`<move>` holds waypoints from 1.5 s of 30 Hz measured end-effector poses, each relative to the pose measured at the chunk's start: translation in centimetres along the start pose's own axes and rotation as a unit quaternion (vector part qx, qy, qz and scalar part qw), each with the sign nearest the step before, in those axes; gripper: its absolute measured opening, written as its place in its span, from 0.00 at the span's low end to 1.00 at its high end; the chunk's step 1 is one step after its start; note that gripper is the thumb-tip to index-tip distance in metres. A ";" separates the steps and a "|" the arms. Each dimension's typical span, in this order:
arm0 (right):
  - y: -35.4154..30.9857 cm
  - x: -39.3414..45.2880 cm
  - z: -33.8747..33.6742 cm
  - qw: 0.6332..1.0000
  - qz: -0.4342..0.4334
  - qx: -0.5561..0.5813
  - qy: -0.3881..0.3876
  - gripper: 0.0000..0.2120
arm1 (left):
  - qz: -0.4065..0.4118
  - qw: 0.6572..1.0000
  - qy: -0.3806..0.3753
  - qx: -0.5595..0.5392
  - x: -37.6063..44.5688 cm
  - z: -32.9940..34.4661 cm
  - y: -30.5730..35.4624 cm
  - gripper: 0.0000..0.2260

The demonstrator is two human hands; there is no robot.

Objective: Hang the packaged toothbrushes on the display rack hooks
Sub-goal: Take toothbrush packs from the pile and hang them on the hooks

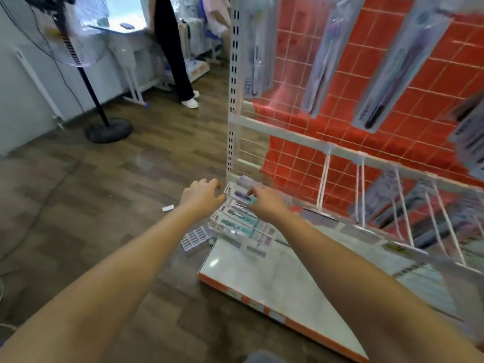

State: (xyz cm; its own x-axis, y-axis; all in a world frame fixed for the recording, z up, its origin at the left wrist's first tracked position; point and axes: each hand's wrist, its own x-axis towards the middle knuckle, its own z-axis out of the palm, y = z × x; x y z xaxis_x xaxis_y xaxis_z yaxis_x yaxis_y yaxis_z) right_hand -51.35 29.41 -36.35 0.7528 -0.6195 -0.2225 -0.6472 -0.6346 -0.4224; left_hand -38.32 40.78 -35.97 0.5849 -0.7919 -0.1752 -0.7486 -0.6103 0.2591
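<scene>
A fanned pile of packaged toothbrushes (242,222) lies on the left end of the rack's white base shelf (277,281). My left hand (201,196) hovers at the pile's left edge with fingers loosely spread. Over the top packs, my right hand (267,205) has its fingers bent down onto them; the blur hides whether it grips one. Several packs (332,56) hang from hooks on the white grid of the display rack (366,158) with its red backing. More packs (387,200) hang on the lower hooks at right.
A small box of blister strips (195,238) lies on the wooden floor beside the shelf corner. A standing fan (102,127) is at the left. A person (180,74) stands by a table in the background. A white scrap (167,208) lies on the floor.
</scene>
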 end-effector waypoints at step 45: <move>9.3 11.4 18.5 0.984 0.119 -0.136 0.000 0.24 | -0.448 0.619 -0.169 -0.622 14.0 21.3 -1.0 0.05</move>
State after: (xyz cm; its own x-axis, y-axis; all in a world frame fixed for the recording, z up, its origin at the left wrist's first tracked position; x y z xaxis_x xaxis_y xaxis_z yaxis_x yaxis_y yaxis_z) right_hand -46.59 25.00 -59.10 0.5759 -0.7654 -0.2872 -0.8134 -0.5716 -0.1077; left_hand -36.01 29.87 -58.95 0.3341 -0.2339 -0.9131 0.7732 -0.4860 0.4074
